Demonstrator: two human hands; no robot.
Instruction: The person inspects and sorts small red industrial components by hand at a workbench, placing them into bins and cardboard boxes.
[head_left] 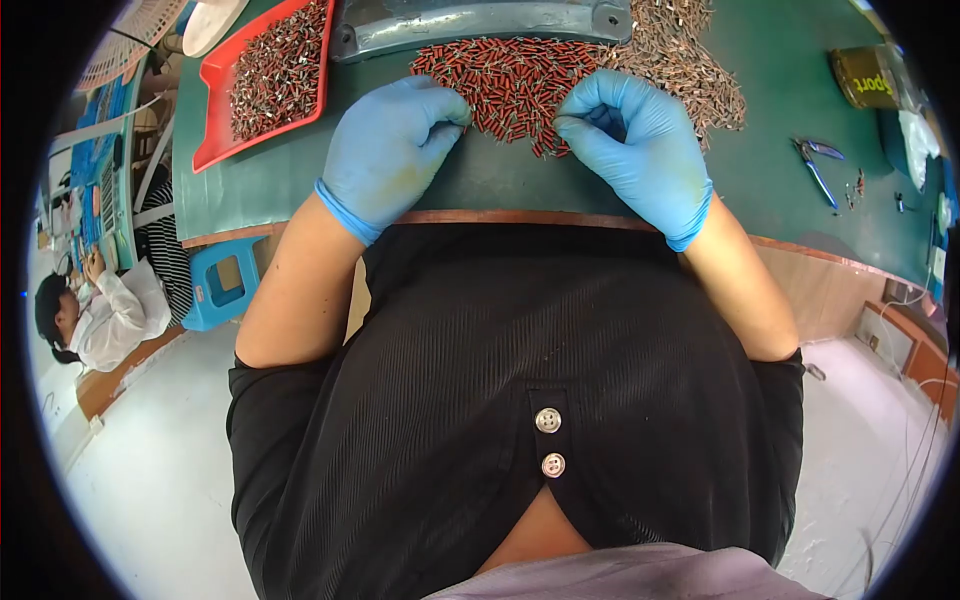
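On the green tabletop (500, 188), a heap of small red cylindrical parts with thin metal ends (515, 85) spreads between my two hands, both in blue gloves. My left hand (392, 150) is at the heap's near left edge, thumb and fingertips pinched together. At its near right edge, my right hand (645, 140) makes a similar pinch, with the fingers curled toward the thumb. Whatever either pinch holds is too small or too hidden to name. A second heap of brownish-pink small parts (690, 70) lies beyond my right hand.
Left of the heap, a red scoop-shaped tray (213, 140) holds many small metallic parts. A grey bar-shaped block (480, 28) lies behind the heap. Blue-handled pliers (818, 172) and a yellowish container (862, 78) are at right. A blue stool (222, 285) and another person (110, 320) are at left.
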